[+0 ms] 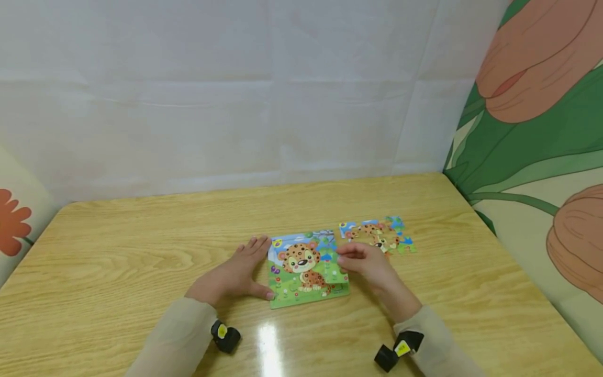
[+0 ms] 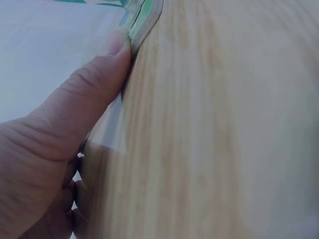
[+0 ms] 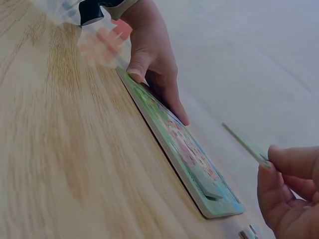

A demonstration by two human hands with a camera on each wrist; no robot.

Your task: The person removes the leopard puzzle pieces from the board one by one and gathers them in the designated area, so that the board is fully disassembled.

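At a wood-grain table (image 1: pixel 141 251), I pinch a thin green puzzle piece (image 1: pixel 335 273) between the thumb and fingers of my right hand (image 1: pixel 369 264), at three o'clock on a leopard puzzle board (image 1: pixel 292 299). The board lies flat in front of me, its picture facing up. My left hand (image 1: pixel 237 272) grasps nothing: it spreads along the board's left side, thumb touching the edge near eight o'clock and fingers reaching toward ten, apparently to steady it. At two o'clock, just beyond the board's upper right corner, lie loose pieces (image 1: pixel 369 229) showing part of another leopard, with bare wood between some of them. The right wrist view catches the pinched piece nearly edge-on, seemingly raised above the board; whether a matching slot lies beneath it, I cannot tell.

The step in hand, I judge, is placing this piece on the board's lower right, at about four o'clock, where its green suits the printed grass. The next move likely calls for tipping it level, lining up its straight lower edge with the picture and pressing it down with my fingertips while my left hand braces the opposite side.
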